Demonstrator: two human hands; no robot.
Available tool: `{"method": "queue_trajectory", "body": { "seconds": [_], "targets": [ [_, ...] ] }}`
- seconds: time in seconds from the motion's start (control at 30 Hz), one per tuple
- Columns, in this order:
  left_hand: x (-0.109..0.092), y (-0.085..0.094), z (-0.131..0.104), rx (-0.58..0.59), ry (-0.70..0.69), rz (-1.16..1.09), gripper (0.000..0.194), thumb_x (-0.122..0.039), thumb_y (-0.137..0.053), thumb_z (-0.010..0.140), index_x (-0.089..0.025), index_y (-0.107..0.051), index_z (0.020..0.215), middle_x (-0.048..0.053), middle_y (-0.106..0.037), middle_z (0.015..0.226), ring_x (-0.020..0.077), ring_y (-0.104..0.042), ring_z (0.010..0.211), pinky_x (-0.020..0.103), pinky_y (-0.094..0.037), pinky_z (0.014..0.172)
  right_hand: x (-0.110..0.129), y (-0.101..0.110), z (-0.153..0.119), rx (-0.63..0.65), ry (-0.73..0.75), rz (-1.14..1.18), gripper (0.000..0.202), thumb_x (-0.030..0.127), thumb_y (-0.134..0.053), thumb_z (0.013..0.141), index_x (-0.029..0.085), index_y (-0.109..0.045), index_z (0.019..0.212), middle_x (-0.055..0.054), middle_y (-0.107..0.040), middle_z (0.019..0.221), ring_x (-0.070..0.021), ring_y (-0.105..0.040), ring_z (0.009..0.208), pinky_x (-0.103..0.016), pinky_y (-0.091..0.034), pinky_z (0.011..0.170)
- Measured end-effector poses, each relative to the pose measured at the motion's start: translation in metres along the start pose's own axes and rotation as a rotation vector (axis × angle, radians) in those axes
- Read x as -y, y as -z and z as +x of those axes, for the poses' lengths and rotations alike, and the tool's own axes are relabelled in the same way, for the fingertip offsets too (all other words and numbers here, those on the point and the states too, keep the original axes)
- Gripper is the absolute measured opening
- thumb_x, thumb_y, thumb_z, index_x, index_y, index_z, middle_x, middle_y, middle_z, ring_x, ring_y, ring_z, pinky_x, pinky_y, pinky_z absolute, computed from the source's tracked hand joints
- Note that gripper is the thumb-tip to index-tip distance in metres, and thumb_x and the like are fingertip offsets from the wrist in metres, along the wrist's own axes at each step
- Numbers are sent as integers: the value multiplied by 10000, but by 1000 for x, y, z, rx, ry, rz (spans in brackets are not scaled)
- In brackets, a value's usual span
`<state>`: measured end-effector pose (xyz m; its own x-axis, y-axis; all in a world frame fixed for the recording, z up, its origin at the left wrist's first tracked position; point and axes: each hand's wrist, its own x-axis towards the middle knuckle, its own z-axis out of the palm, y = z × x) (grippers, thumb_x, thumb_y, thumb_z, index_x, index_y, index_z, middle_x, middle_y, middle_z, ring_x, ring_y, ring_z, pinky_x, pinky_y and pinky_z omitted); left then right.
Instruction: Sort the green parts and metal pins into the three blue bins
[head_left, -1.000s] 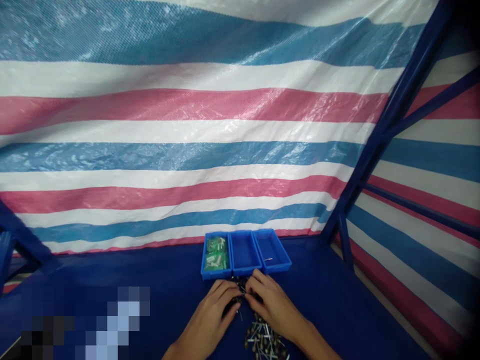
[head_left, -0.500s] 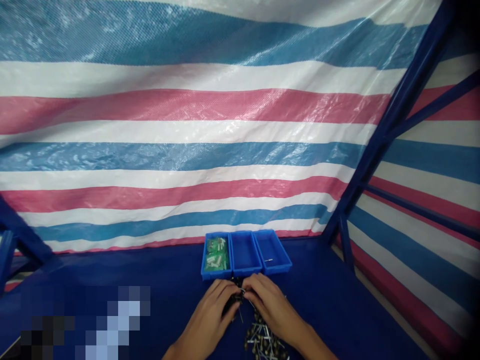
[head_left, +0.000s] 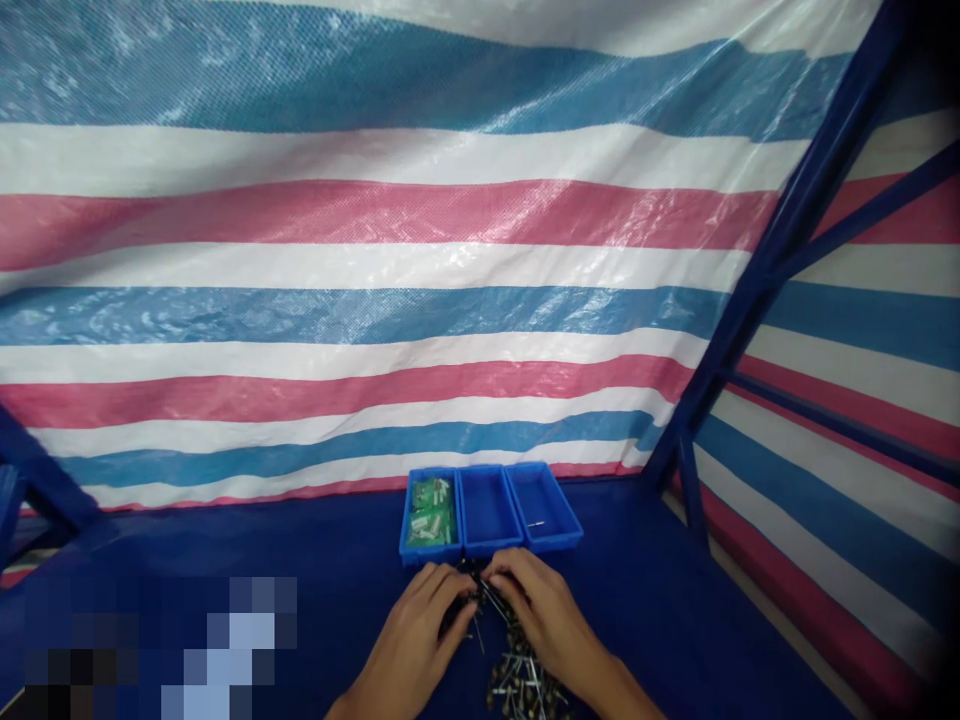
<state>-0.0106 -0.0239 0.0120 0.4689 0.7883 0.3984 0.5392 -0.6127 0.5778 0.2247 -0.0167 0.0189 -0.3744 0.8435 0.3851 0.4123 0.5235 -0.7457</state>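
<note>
My left hand (head_left: 411,635) is curled at the near side of the bins, thumb and fingers closed round small dark parts with thin metal shanks (head_left: 479,632). Close by on the right, my right hand (head_left: 551,612) has its thumb and fingertips bent together among the same kind of parts. What lies between those fingertips is too small to name. Below and partly under the right hand spreads a pile of small metal-shanked pieces (head_left: 525,682) with dark, brassy heads.
Three blue bins stand side by side: the left bin (head_left: 430,554) holds green bags (head_left: 431,522) of pale pieces, the middle bin (head_left: 491,508) shows its bare floor, and one small metal piece (head_left: 535,524) lies in the right bin (head_left: 551,498). Behind rises a striped sheet (head_left: 375,390) with a blue frame post (head_left: 739,305).
My right fingertips have shifted slightly away from the left ones, and the pale bit seen between them no longer shows. My left hand stays nearly in place. The bins and pile look the same.
</note>
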Motion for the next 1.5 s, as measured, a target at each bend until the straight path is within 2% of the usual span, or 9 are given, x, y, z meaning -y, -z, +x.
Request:
{"method": "queue_trajectory", "body": {
  "seconds": [0.13, 0.3, 0.4, 0.6, 0.7, 0.87, 1.03, 1.2, 1.5],
  "targets": [
    [0, 1, 0, 21, 4, 5, 164, -257, -540, 1123, -281, -650, 1242, 55, -709, 1168, 253, -678, 1102, 407, -564, 995, -2, 0, 1, -92, -17, 86, 209, 336, -471, 1139, 275, -670, 1118, -41, -715, 1109, -216, -682, 1039, -308, -504, 932],
    [-1, 1, 1, 46, 5, 3, 162, -258, -525, 1130, -277, -657, 1222, 53, -703, 1151, 246, -666, 1082, 401, -558, 979, -2, 1, 4, -162, -150, 180, 255, 432, -533, 1109, 246, -665, 995, -8, -646, 886, -181, -631, 765, -281, -484, 699],
    [-2, 1, 2, 58, -6, 0, 162, -267, -519, 1133, -273, -664, 1205, 53, -701, 1143, 243, -663, 1077, 398, -556, 980, -6, -2, 5, -184, -223, 301, 263, 471, -594, 1080, 237, -669, 988, 11, -647, 802, -168, -633, 694, -275, -473, 657],
    [-5, 2, 2, 56, -14, -3, 162, -256, -531, 1126, -274, -678, 1192, 48, -707, 1128, 237, -668, 1057, 382, -566, 954, -14, -7, 9, -249, -263, 524, 336, 512, -760, 970, 212, -644, 875, -53, -752, 1001, -167, -701, 700, -265, -459, 601],
    [-5, 3, 2, 54, -9, -4, 165, -256, -529, 1126, -275, -675, 1198, 52, -706, 1135, 241, -667, 1071, 385, -568, 958, -13, -6, 11, -255, -311, 582, 377, 554, -779, 941, 209, -642, 877, -71, -776, 969, -171, -695, 672, -243, -433, 542],
    [-5, 4, 2, 64, -9, -1, 165, -266, -529, 1126, -276, -674, 1204, 51, -705, 1135, 239, -670, 1066, 384, -573, 957, -10, -3, 14, -259, -289, 579, 403, 604, -658, 1009, 208, -654, 937, -40, -733, 840, -133, -604, 563, -228, -401, 485],
    [-5, 3, 2, 54, -11, -5, 164, -272, -534, 1126, -276, -677, 1204, 51, -706, 1144, 235, -673, 1081, 381, -575, 978, -14, 0, 13, -313, -268, 481, 387, 585, -640, 1022, 214, -675, 916, 41, -549, 667, -102, -408, 496, -232, -313, 467],
    [-5, 2, 2, 45, -15, -5, 176, -283, -517, 1133, -270, -678, 1203, 57, -705, 1149, 236, -677, 1074, 385, -580, 978, -12, 3, 13, -318, -221, 373, 375, 567, -667, 1005, 210, -737, 912, -12, -608, 832, -135, -466, 631, -251, -355, 531],
    [-6, 4, 3, 24, -28, 23, 161, -261, -549, 1115, -275, -695, 1181, 49, -721, 1125, 231, -696, 1050, 363, -596, 955, -17, -1, 13, -290, -298, 572, 382, 605, -648, 1009, 224, -674, 1000, -8, -700, 832, -80, -353, 458, -232, -255, 435]
  ]
}}
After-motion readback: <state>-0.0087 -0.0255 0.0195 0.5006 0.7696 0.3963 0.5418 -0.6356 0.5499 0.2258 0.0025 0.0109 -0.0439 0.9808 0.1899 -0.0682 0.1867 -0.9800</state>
